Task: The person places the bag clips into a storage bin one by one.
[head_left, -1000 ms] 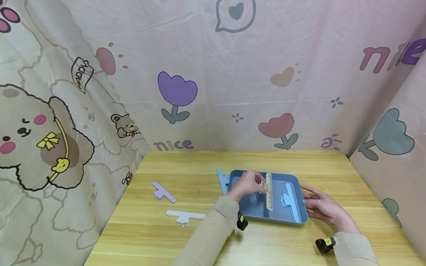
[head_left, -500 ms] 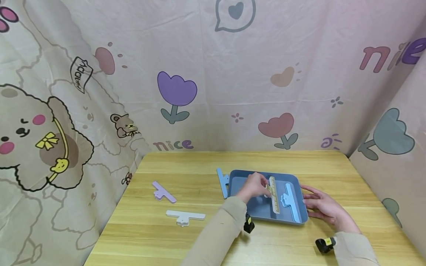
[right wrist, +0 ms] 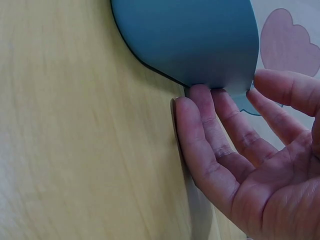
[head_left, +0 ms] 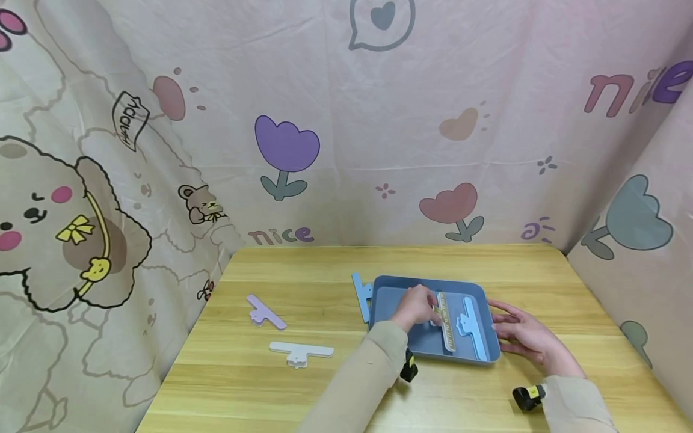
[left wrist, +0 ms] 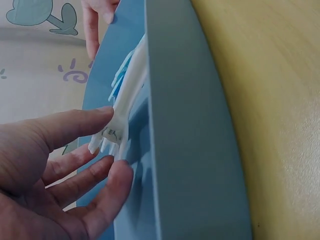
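Note:
Inside the grey-blue tray (head_left: 388, 300), my left hand (head_left: 415, 308) pinches the small grip of a whitish bar clip with a gold pattern (head_left: 448, 334). In the left wrist view the thumb and fingers lie around the end of this clip (left wrist: 131, 92). Just right of it in the tray lies a light blue bar clip (head_left: 473, 331). My right hand (head_left: 527, 334) rests its fingertips against the tray's right wall; in the right wrist view its fingers are loosely bent, touching the outer wall (right wrist: 190, 45).
Another blue clip (head_left: 361, 299) lies by the tray's left edge. Further left on the wooden table (head_left: 303, 409) are a lilac clip (head_left: 265, 311) and a white clip (head_left: 301, 350). A patterned curtain (head_left: 352, 120) stands behind the table and along both sides.
My left hand has moved right and slightly nearer with the gold-patterned clip, bringing it closer to the light blue clip in the tray. My right hand has stayed at the tray's side.

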Tool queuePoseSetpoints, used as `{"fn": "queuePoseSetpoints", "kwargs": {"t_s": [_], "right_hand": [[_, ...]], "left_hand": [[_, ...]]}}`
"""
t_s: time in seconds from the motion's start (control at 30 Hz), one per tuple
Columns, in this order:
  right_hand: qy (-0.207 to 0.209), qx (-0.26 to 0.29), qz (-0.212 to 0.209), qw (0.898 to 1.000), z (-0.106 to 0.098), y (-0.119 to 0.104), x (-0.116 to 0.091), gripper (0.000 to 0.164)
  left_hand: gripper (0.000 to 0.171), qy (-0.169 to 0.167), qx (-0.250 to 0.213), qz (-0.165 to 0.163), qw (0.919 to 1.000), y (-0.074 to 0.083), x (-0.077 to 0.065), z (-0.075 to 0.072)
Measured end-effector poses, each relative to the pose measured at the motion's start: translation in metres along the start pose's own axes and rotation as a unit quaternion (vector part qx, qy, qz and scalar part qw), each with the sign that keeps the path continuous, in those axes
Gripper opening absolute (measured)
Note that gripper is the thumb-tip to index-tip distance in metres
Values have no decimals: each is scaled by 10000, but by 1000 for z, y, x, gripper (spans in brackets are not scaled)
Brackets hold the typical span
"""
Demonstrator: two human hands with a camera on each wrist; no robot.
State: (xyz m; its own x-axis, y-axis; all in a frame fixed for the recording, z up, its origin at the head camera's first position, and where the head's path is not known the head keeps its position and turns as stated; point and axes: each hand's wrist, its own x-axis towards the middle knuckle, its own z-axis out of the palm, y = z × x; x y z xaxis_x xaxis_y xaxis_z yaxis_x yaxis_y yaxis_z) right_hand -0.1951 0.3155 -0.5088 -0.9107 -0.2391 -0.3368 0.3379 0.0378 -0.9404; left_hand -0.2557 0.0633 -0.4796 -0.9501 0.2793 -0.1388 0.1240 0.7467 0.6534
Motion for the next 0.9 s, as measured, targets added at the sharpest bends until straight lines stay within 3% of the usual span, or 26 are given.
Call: {"fn": "queuePoseSetpoints", "kwargs": {"t_s": [0.2, 0.37, 0.63, 0.77, 0.9], "right_hand": [[-55, 27, -15, 10000, -1, 0, 1, 68], [-105, 45, -43, 9999, -1, 1, 1, 68], [-89, 58, -45, 9999, -1, 1, 0, 69], [-51, 72, -27, 10000, -1, 0, 0, 69], [27, 74, 0, 10000, -1, 0, 0, 68]], "left_hand": [[30, -212, 60, 98, 9997, 2, 2, 6], [42, -739, 4, 199, 9971, 3, 3, 9], [57, -1461, -248, 752, 9861, 0, -1, 5], [58, -1545, -241, 903, 9836, 0, -5, -2], [56, -1413, -178, 1017, 9846, -1, -9, -13]]}}
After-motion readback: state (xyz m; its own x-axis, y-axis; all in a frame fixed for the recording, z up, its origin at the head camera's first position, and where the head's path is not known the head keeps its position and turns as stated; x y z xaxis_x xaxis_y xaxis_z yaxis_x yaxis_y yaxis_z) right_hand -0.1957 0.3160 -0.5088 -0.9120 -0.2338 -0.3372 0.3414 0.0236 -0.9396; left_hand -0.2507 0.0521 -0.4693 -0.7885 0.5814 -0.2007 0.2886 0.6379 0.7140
